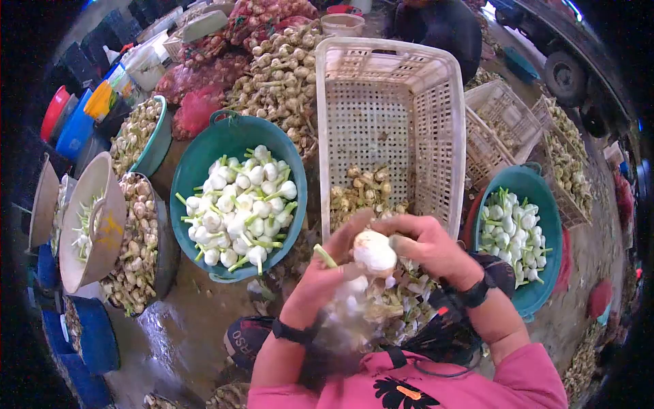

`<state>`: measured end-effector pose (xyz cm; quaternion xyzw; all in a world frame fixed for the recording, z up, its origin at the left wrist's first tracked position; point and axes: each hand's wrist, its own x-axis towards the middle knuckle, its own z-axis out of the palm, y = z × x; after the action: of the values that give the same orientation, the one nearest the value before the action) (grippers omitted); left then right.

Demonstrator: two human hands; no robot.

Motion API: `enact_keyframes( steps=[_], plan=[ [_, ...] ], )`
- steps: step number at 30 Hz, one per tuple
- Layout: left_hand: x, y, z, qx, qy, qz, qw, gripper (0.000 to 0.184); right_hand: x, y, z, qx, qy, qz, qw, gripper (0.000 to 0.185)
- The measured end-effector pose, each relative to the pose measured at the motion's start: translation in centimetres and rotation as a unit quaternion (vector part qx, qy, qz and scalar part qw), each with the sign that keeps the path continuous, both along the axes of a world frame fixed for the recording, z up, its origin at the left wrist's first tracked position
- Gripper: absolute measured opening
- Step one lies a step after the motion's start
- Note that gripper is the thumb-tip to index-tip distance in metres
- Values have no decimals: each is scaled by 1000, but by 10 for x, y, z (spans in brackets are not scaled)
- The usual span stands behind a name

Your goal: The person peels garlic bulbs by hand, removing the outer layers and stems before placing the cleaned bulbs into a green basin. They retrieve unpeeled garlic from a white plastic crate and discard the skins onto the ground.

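Garlic bulb [375, 253], head view: white, with a brownish patch on its upper side; held up between both hands, above the near end of a pale slotted crate [436, 136]. Left hand [321, 273]: fingers closed against the left side of the bulb; a cut green stem [325, 256] juts out by the thumb. Whether the stem joins this bulb cannot be told. Right hand [432, 244]: fingers curled over the top, thumb pressed to the right side; clamped on the same bulb. Dark band on each wrist. Area just below left hand blurred.

Crate: brown-skinned garlic [364, 191] gathered at its near end, slotted floor visible beyond. Loose skins [409, 290] lie beneath the hands.

Left of crate: green tub [182, 174] holding white bulbs [238, 204] with short green stems. Right of crate: second green tub [553, 238], similar stemmed bulbs [514, 228] inside. Farther left: dark bin [165, 252] of brownish bulbs [136, 262], a tilted pale basin [112, 204] over its edge.

Beyond: large garlic heap [283, 82] beside red net bags [201, 85]. Person in dark clothing [443, 34] behind the crate's far end, partly cut off by the frame. Two more slotted crates [507, 109] stand to the right, tilted.
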<state>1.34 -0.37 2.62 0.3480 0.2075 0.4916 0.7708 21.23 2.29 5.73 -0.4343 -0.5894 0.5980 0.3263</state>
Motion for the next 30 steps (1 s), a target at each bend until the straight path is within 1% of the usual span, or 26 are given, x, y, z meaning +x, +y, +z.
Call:
enact_keyframes(
  steps=[1, 2, 5, 6, 9, 12, 15, 18, 21, 24, 27, 30],
  plan=[
    [2, -1, -2, -21, 25, 40, 999, 69, -3, -3, -8, 66, -38, -4, 997, 27],
    [2, 3, -7, -68, 10, 66, 995, 69, -6, -4, -14, 164, -48, -36, 985, 28],
    [3, -4, -21, -72, 94, 31, 992, 66, -16, -11, -14, 322, -156, -55, 932, 25],
    [5, -5, -19, -56, 125, 31, 990, 66, -17, -13, -20, 370, -188, -37, 909, 26],
    [3, -2, -23, -41, 147, 30, 988, 72, -7, -9, -16, 441, -297, 73, 844, 30],
    [1, -2, -15, -53, 196, 5, 979, 67, -9, -8, -4, 456, -361, 124, 804, 31],
    [-2, -1, -21, -52, 210, -12, 976, 69, -13, -8, -11, 469, -346, 110, 805, 28],
    [-4, -2, -22, -29, 235, -29, 971, 78, -9, -4, -18, 379, -334, 126, 854, 24],
    [-2, -3, -18, 62, 252, 4, 966, 88, -8, -8, -25, 323, -274, 58, 904, 22],
    [-4, -1, -24, 40, 234, -22, 971, 90, -5, -8, -16, 230, -236, 47, 943, 20],
    [-3, 1, -20, -6, 182, -17, 983, 88, -3, -6, -8, 332, -210, 74, 917, 24],
    [-3, 2, -18, -55, 226, -81, 969, 86, 1, -10, -13, 335, -312, 146, 877, 30]
  ],
)
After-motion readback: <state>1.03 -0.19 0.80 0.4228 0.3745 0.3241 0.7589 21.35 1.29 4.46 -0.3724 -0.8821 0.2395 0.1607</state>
